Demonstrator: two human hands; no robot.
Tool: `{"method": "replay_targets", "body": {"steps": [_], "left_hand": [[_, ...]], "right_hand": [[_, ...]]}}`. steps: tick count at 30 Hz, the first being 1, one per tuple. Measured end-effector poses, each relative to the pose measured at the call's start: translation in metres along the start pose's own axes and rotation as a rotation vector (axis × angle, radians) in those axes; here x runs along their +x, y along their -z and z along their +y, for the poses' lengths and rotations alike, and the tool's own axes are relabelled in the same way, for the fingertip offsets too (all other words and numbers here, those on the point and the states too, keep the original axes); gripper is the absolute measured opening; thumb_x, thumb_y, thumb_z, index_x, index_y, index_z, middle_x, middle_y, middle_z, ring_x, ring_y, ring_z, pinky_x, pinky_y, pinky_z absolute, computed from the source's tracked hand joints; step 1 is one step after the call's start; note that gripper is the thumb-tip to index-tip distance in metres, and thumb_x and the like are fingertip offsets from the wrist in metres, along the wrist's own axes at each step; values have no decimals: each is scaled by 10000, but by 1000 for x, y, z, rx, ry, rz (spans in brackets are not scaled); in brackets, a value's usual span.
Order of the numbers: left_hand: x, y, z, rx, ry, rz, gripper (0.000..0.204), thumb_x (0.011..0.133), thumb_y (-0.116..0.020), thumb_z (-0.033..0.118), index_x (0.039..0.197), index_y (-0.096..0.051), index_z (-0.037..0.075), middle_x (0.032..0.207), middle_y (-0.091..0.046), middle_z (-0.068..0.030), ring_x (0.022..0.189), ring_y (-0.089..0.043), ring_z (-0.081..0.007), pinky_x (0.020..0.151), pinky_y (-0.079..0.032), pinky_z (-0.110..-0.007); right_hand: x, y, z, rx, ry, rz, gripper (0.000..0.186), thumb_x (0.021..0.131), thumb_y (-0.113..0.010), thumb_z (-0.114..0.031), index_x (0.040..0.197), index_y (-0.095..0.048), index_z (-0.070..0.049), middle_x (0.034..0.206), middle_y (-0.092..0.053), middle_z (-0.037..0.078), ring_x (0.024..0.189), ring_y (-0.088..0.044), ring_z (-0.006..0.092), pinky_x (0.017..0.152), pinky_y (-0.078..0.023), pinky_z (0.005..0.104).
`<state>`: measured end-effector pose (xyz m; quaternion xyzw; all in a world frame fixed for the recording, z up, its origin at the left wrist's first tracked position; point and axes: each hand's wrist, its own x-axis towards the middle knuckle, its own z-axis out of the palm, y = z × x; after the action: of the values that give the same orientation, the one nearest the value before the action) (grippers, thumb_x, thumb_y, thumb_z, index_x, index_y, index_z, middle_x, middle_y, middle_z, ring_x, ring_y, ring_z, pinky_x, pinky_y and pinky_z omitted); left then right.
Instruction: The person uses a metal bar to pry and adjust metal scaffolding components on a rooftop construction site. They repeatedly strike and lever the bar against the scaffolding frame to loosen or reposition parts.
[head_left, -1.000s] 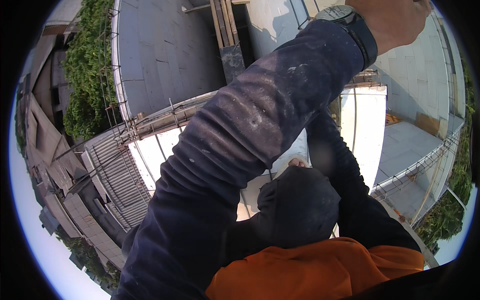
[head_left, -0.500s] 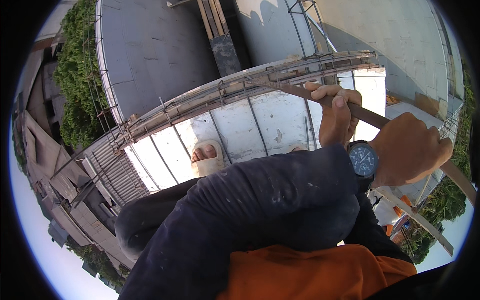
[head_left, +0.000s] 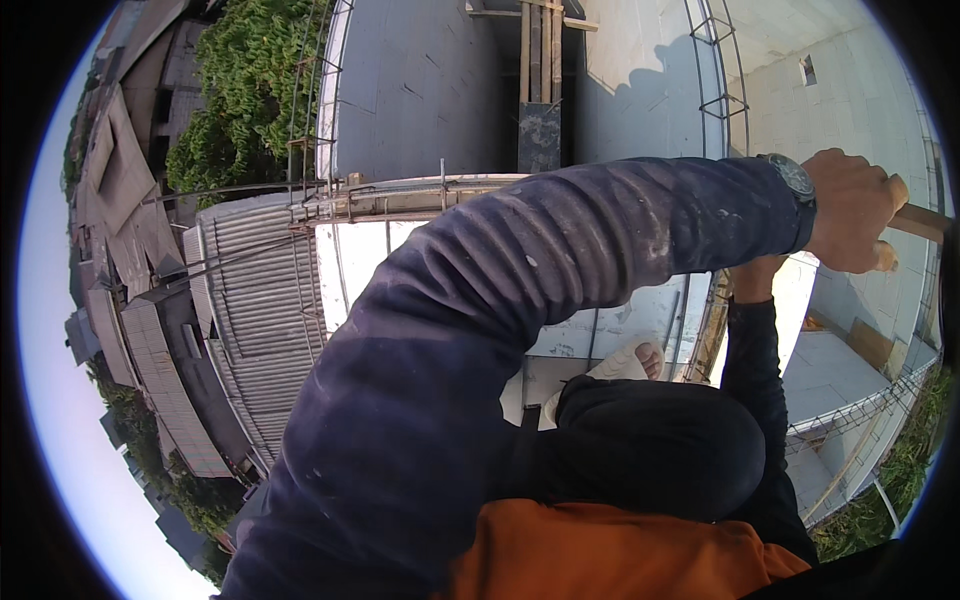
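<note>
My left hand (head_left: 850,210), below a wristwatch (head_left: 790,178), reaches to the far right with fingers closed on a long, flat brown bar (head_left: 922,222). My dark left sleeve crosses the view and covers much of the bar. Behind that forearm, my right hand (head_left: 755,275) shows only near the wrist; its fingers are hidden. Beneath both arms lie white panels (head_left: 370,250) crossed by thin steel rods. My bent dark-trousered knee (head_left: 680,450) and a foot in a cream sandal (head_left: 625,365) are below my forearm.
A rebar cage (head_left: 330,205) runs along the panels' far edge. Past it, pale block walls (head_left: 400,90) flank a deep dark gap with timber planks (head_left: 540,50). A corrugated roof (head_left: 250,350), trees (head_left: 230,90) and lower roofs lie left; another rebar-topped edge (head_left: 850,405) is right.
Since half a second ago the view has shifted, and the bar sits farther right. My left forearm now lies higher across the picture, hiding my right hand's fingers, which showed gripping the bar.
</note>
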<state>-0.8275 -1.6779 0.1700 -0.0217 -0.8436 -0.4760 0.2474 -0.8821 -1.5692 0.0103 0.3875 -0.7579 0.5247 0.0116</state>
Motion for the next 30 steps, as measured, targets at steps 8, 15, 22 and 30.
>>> {"method": "replay_targets", "body": {"steps": [8, 15, 22, 30], "left_hand": [[-306, 268, -67, 661, 828, 176, 428, 1044, -551, 396, 1359, -632, 118, 1220, -726, -135, 1123, -716, -296, 976, -570, -442], [-511, 170, -53, 668, 1178, 0, 652, 950, -676, 389, 1478, -492, 55, 1501, -518, -202, 1433, -430, -417, 1221, -320, -519], [-508, 136, -107, 870, 948, -32, 999, 931, -594, 673, 1612, -240, 34, 1640, -315, -200, 1571, -169, -364, 1284, -139, -548], [-476, 200, -172, 170, 1127, -198, 836, 858, -688, 587, 1451, -542, 17, 1305, -683, -224, 1245, -642, -363, 1103, -467, -426]], "right_hand": [[69, -93, -93, 731, -459, -296, 329, 1050, -603, -368, 870, -502, -112, 648, -423, -24, 562, -459, 98, 558, -433, 299], [111, -166, -86, 501, -540, -340, 394, 1029, -601, -510, 897, -499, -153, 611, -389, -75, 458, -362, 50, 442, -332, 246], [100, -197, -166, 489, -412, -506, 409, 1052, -524, -564, 876, -479, -197, 618, -418, -91, 445, -366, 27, 398, -307, 206], [136, -284, -160, 1070, -425, -567, 229, 1096, -480, -290, 1020, -573, -95, 818, -569, 88, 689, -569, 230, 640, -515, 405]]}}
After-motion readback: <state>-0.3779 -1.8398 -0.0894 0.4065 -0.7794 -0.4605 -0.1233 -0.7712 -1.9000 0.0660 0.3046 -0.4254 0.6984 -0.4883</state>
